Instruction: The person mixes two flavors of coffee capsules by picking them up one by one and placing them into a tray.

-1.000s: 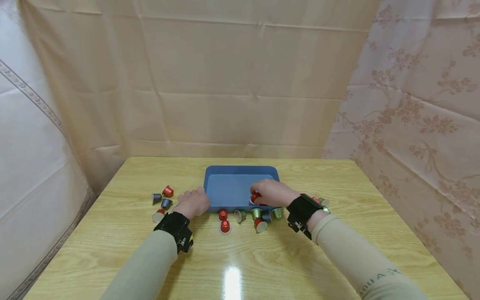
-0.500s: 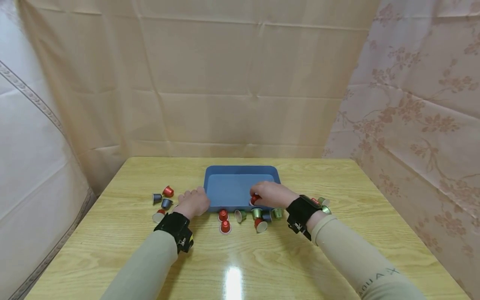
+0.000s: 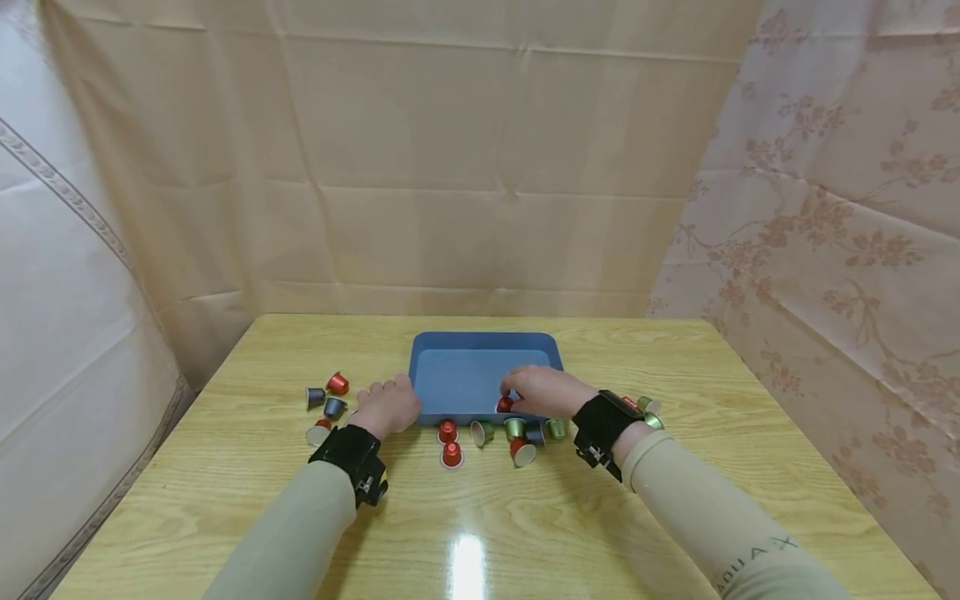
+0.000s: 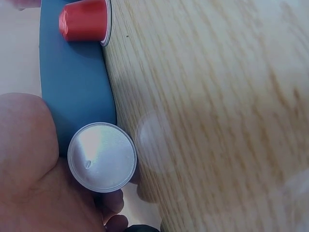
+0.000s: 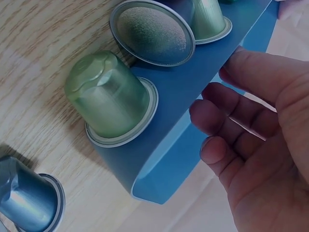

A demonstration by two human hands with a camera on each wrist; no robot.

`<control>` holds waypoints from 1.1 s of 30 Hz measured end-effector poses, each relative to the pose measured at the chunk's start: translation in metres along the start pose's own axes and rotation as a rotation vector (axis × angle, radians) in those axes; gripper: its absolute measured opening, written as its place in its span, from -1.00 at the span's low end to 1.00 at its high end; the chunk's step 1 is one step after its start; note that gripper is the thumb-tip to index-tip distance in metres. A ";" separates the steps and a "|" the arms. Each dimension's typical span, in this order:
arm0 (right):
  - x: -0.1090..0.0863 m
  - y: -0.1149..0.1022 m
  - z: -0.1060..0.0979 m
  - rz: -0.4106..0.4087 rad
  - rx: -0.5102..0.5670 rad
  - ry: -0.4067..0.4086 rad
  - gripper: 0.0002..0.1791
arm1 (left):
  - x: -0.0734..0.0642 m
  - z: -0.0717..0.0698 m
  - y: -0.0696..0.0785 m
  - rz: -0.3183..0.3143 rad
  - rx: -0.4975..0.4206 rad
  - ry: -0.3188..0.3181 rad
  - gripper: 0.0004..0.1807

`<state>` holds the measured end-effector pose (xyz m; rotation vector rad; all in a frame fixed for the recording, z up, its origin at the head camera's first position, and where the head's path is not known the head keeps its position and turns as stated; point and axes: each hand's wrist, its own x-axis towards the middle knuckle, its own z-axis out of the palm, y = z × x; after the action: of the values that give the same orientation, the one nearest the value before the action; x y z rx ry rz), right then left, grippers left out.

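The right hand (image 3: 546,390) sits over the near right part of the blue tray (image 3: 480,343), and a red capsule (image 3: 505,405) shows at its fingertips, just inside the tray's near wall; from the head view the fingers seem to close round it, though the right wrist view shows only loosely curled fingers (image 5: 227,121) beyond the tray's rim and no capsule, so I cannot tell whether this grip really has hold of it. The capsule lies toward the person's left from the palm, at the fingertips and above the tray floor (whether it touches the floor is hidden). The left hand (image 3: 387,405) rests on the desk (image 3: 675,500) against the tray's near left corner, its grip curled round a capsule whose round foil lid (image 4: 102,156) faces the wrist camera. The right hand is the nearer of the two to the loose row just outside the near wall: a green capsule (image 5: 110,99) standing on its rim, a tipped one (image 5: 152,32) showing its foil, and a blue-grey capsule (image 5: 26,203). Two more red capsules (image 3: 449,442) stand between the hands, and a small cluster (image 3: 327,398) lies to the left of the left hand.
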<state>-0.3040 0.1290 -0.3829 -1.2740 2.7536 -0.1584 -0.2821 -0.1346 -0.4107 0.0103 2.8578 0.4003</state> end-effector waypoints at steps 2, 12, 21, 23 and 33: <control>0.000 0.000 0.000 -0.002 -0.002 -0.005 -0.81 | 0.000 0.000 0.000 -0.001 -0.002 0.001 -0.78; -0.002 0.000 -0.001 -0.002 0.007 0.012 -0.82 | 0.001 0.001 0.000 -0.002 0.009 0.008 -0.78; -0.018 0.016 -0.007 0.092 0.005 0.045 -0.77 | 0.001 0.002 -0.001 -0.004 0.011 0.012 -0.77; -0.022 0.023 -0.007 0.104 -0.012 0.056 -0.78 | 0.002 0.002 -0.001 -0.003 0.011 0.015 -0.77; -0.059 0.052 -0.011 0.207 -0.034 0.100 -0.80 | 0.002 0.002 -0.001 0.000 0.020 0.022 -0.78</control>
<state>-0.3072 0.2081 -0.3768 -1.0051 2.9628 -0.1629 -0.2831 -0.1346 -0.4135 0.0094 2.8835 0.3746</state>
